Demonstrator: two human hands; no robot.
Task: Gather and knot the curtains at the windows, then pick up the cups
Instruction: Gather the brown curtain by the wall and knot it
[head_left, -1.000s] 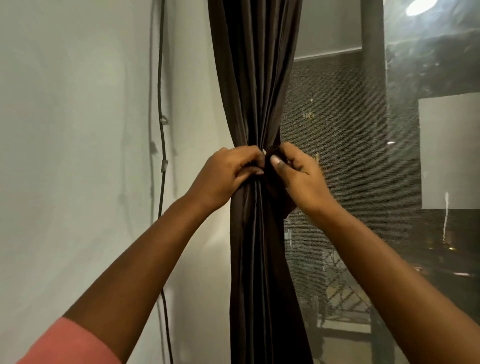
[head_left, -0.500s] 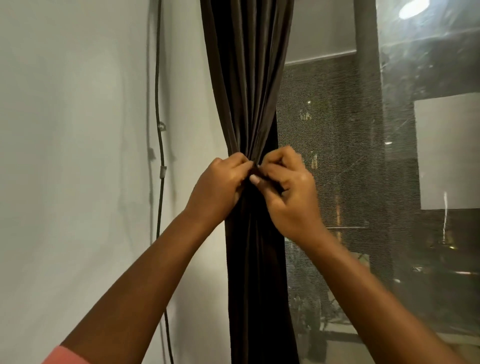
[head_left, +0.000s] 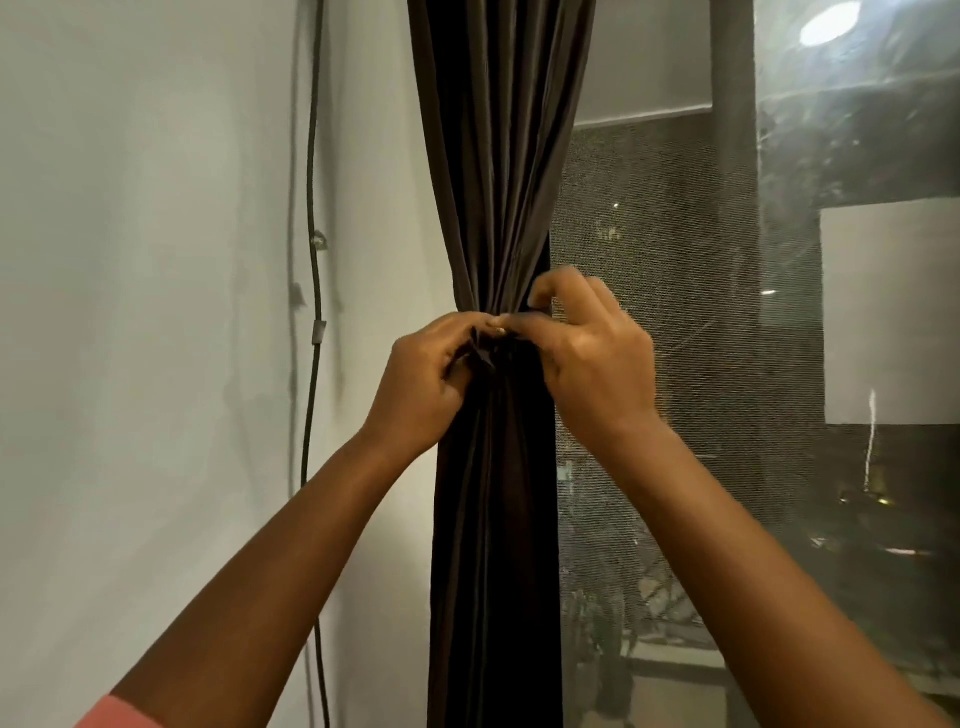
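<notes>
A dark brown curtain (head_left: 498, 156) hangs gathered into a narrow bunch between the wall and the window. My left hand (head_left: 421, 384) grips the bunched fabric from the left at its narrowest point. From the right, my right hand (head_left: 592, 364) pinches the fabric against the left hand with thumb and forefinger, its other fingers curled above. Below the hands the curtain falls straight in folds. No cups are in view.
A pale wall (head_left: 145, 312) fills the left side, with a thin dark cable (head_left: 311, 260) running down it. To the right is a window with a mesh screen (head_left: 649, 312) and reflective glass (head_left: 857, 364), dark outside.
Both hands stayed at the gathered point of the curtain. My right hand has shifted its fingers, now pinching at the top of the bunch with some fingers raised.
</notes>
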